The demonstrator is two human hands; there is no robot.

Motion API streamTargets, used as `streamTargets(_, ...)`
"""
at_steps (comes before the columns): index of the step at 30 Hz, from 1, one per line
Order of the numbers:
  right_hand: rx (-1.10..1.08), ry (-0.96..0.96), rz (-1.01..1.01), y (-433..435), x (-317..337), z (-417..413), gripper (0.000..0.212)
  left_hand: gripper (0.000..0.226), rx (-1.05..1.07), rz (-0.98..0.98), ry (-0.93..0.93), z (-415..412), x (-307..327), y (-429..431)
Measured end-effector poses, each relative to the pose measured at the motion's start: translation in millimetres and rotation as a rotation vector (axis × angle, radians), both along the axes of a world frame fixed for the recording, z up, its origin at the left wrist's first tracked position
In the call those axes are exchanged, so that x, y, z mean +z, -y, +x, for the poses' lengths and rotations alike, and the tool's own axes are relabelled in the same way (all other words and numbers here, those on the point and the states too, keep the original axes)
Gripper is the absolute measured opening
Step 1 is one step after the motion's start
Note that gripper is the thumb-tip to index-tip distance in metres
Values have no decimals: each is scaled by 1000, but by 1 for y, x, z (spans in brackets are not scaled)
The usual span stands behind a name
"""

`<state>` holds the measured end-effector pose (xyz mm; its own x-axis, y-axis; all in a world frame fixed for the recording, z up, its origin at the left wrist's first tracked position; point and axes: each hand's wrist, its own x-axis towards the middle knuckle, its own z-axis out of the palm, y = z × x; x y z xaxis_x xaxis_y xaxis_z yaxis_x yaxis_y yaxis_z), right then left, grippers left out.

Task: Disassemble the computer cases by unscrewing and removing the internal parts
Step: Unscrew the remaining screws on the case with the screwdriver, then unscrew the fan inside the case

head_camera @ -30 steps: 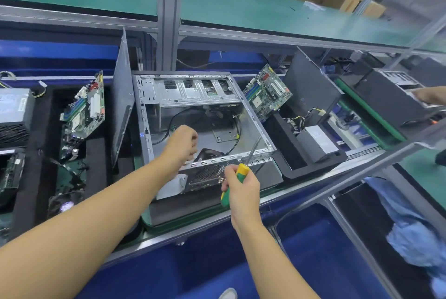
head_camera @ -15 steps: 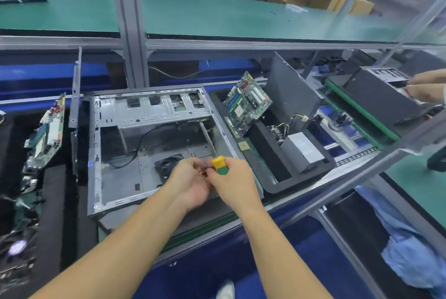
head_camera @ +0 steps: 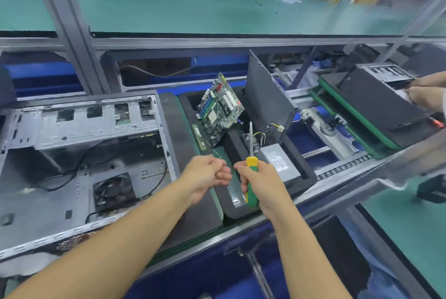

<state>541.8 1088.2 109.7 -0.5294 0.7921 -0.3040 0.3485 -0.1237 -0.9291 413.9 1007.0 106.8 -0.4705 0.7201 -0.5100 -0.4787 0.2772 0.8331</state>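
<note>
With the screwdriver (head_camera: 251, 162) clenched in the right grip (head_camera: 263, 185) and the left grip (head_camera: 207, 175) curled, contents indiscernible, the light, brittle case fan (head_camera: 114, 192) is judged best lifted by its frame.

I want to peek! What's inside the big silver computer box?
Inside the case: a black fan and loose black cables. A metal shelf crosses the back; under it is too dark to see, and the left arm covers part of the front edge.
</note>
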Motion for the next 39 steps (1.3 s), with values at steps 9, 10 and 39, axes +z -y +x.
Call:
streamTargets(9,47,264,36,-56,-21,31,14,22,-115,-425,-76,10,-100,-104)
streamTargets(10,44,266,27,-59,-23,34,14,16,-93,-439,-10,11,-105,-108)
streamTargets(39,434,16,-164,81,17,-164,11,95,-1040,-925,-963,-216,-53,167)
